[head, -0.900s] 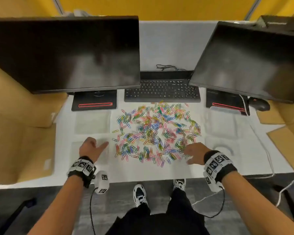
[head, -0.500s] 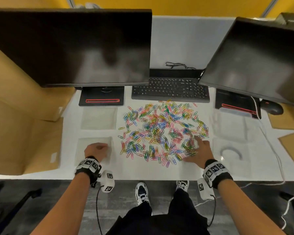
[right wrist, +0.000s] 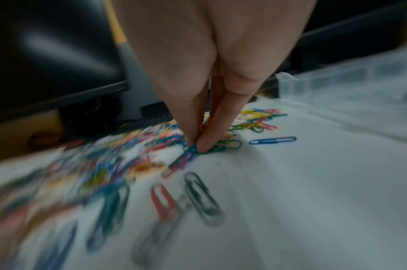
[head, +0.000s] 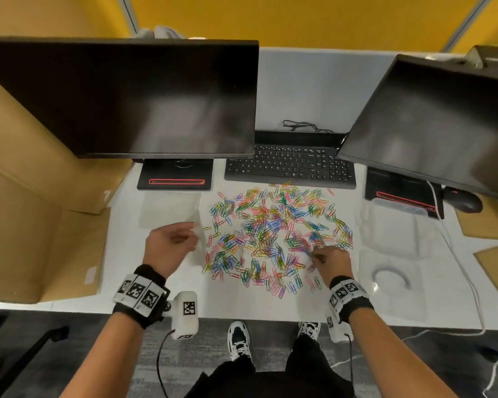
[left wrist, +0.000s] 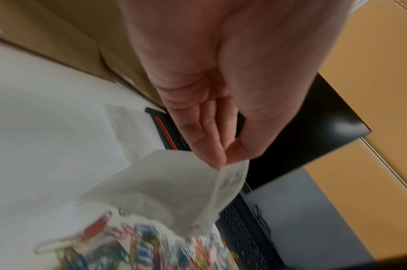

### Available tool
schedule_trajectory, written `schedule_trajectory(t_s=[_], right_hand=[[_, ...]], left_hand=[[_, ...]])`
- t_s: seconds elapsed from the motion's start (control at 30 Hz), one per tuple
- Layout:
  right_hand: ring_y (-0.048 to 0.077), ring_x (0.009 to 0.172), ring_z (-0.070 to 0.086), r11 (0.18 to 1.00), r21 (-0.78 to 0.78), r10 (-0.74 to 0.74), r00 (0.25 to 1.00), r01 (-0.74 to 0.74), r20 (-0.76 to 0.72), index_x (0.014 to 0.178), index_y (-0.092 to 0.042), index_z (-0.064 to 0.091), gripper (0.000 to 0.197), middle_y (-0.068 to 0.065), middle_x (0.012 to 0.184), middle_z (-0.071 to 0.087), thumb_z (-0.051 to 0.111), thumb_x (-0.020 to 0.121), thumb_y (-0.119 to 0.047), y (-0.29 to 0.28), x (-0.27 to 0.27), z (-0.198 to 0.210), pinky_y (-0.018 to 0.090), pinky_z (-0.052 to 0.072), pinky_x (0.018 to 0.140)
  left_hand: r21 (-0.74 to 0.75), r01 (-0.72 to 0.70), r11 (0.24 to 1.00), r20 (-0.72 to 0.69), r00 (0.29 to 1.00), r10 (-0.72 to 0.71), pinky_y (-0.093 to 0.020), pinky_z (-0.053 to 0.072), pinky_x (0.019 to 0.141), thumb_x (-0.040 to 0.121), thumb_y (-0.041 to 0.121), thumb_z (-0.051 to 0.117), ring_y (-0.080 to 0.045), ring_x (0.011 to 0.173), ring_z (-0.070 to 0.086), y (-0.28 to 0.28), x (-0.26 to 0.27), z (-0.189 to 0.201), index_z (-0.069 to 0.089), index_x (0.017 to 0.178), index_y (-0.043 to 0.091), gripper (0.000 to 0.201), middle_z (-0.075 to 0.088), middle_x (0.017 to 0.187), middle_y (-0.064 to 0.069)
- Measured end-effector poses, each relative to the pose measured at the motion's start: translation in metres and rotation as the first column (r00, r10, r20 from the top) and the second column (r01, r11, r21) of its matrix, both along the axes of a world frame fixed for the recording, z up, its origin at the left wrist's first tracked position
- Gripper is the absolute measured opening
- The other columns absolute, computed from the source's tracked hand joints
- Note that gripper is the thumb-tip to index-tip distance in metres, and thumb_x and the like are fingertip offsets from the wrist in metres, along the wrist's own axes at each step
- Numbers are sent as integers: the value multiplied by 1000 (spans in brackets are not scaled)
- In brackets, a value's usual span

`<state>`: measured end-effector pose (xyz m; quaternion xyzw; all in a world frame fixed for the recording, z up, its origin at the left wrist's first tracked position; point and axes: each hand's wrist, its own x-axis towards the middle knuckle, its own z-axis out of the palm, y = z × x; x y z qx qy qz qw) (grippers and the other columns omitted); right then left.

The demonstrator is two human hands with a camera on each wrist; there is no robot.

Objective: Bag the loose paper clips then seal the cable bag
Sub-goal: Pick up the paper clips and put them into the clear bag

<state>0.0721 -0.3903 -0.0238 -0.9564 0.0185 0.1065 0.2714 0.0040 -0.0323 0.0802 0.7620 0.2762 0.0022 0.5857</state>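
Note:
A wide scatter of coloured paper clips covers the middle of the white desk. My left hand pinches a corner of an empty clear bag and holds it lifted just left of the clips; the left wrist view shows the bag hanging from thumb and fingertips. My right hand is at the scatter's near right edge, thumb and fingertips pinching a blue paper clip against the desk. The cable bag, with a white cable curled inside, lies flat at the near right.
Two black monitors overhang the desk, with a keyboard behind the clips. More clear bags lie at left and at right. Cardboard boxes flank the left. A mouse and white cables sit at right.
My left hand has taken a clear bag off the desk and raised it towards the clips. My right hand went from flat on the clips to pinching one at the near right edge.

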Motion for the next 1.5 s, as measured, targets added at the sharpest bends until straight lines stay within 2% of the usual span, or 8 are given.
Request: schedule_trajectory(t_s=[0.13, 0.23, 0.33, 0.47, 0.83, 1.2, 1.37, 1.5], right_hand=[[18, 84, 67, 914, 227, -283, 928, 337, -242, 91, -14, 78, 15, 4, 89, 75, 78, 78, -20, -12, 18, 9, 24, 51, 89], [25, 84, 71, 665, 520, -356, 839, 537, -412, 84, -12, 77, 11, 14, 97, 73, 81, 73, -9, -12, 29, 20, 35, 57, 86], [28, 87, 71, 294, 754, -258, 808, 588, -530, 100, 5, 68, 20, 22, 106, 69, 71, 80, 5, 7, 35, 45, 26, 59, 74], [23, 95, 71, 177, 820, -29, 835, 545, -549, 110, 5, 64, 27, 16, 106, 71, 67, 83, 4, 38, 37, 71, 22, 57, 77], [15, 82, 70, 761, 619, -15, 958, 196, -285, 101, -9, 74, 21, 5, 94, 73, 71, 81, -5, 63, 38, 48, 27, 58, 78], [23, 69, 61, 881, 303, 426, 888, -363, -174, 103, -16, 72, 33, 9, 84, 68, 45, 90, -1, 68, 42, 73, 27, 52, 64], [20, 81, 70, 769, 639, 143, 980, -23, -136, 106, -9, 73, 25, 4, 93, 73, 56, 91, 1, 40, 45, 86, 33, 59, 77], [19, 117, 57, 998, 63, -22, 994, 29, -109, 127, -18, 58, 42, 5, 133, 58, 66, 86, -17, -21, 49, 43, 32, 44, 104]], left_hand=[[-45, 120, 992, -79, 989, -123, -17, 57, 59, 82, -4, 70, -17, 65, 70, -48, 29, -8, 76, 97, 6, 19, 74, 86, -10], [-40, 189, 981, -146, 970, -193, -18, 56, 59, 83, 2, 70, -17, 60, 70, -76, 48, -25, 75, 99, 6, 17, 74, 87, -10], [-62, 229, 972, -176, 956, -236, -21, 59, 61, 84, 2, 69, -16, 57, 69, -98, 63, -37, 74, 99, 3, 16, 73, 88, -14], [-114, 240, 964, -180, 949, -258, -35, 62, 72, 85, 0, 69, -26, 67, 72, -124, 72, -42, 73, 100, 1, 15, 73, 90, -17], [-114, 197, 974, -93, 974, -207, -40, 62, 75, 83, 1, 70, -23, 70, 75, -144, 81, -34, 78, 91, 13, 16, 77, 85, -6], [-149, 228, 962, -47, 970, -237, -36, 62, 78, 88, -4, 65, -21, 83, 75, -145, 84, -33, 77, 97, 12, 23, 77, 93, -7], [-64, 198, 978, -41, 979, -201, -39, 62, 77, 85, 1, 68, -20, 75, 74, -141, 85, -39, 75, 108, 6, 24, 76, 86, -7], [-143, 162, 976, -48, 984, -171, -35, 62, 74, 85, -1, 69, -22, 78, 73, -139, 84, -39, 73, 109, 1, 24, 73, 93, -10]])
